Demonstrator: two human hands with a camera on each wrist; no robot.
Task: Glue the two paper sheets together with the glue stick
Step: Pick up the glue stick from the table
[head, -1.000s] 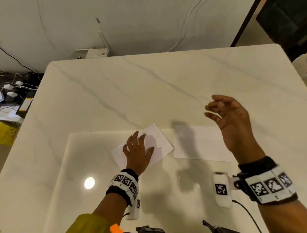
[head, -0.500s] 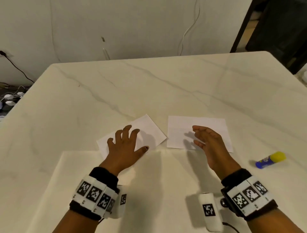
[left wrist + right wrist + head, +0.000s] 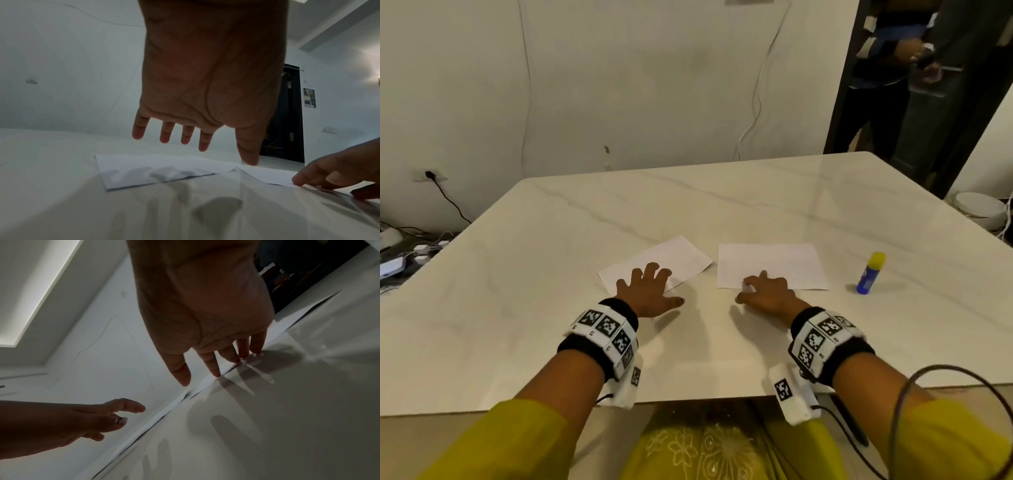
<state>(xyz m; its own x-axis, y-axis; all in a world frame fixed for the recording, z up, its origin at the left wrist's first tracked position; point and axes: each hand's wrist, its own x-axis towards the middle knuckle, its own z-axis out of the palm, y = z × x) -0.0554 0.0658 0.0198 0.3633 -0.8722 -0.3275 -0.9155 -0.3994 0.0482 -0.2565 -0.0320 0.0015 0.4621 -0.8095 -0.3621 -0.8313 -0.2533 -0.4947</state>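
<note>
Both hands down at the sheets, glue untouched

We've got the L hand [image 3: 650, 291] spread flat, fingers straight, hovering just over the near edge of the L sheet [image 3: 671, 257], nothing held. R hand [image 3: 767, 291] is relaxed-open too, fingertips [image 3: 218, 373] touching the near edge of the R sheet [image 3: 770, 263], no pinch that we can see. Sheets lie side by side, corners near but apart. Glue stick [image 3: 870, 272] stands capped, well off to the R of the R hand, on the table [image 3: 722, 198]. Paper's thin, floppy, prob slides easy on this glossy top, so we'd pin one flat w/ a palm. Stick's light and rigid: grab round the blue barrel, pull the yellow cap.
</note>
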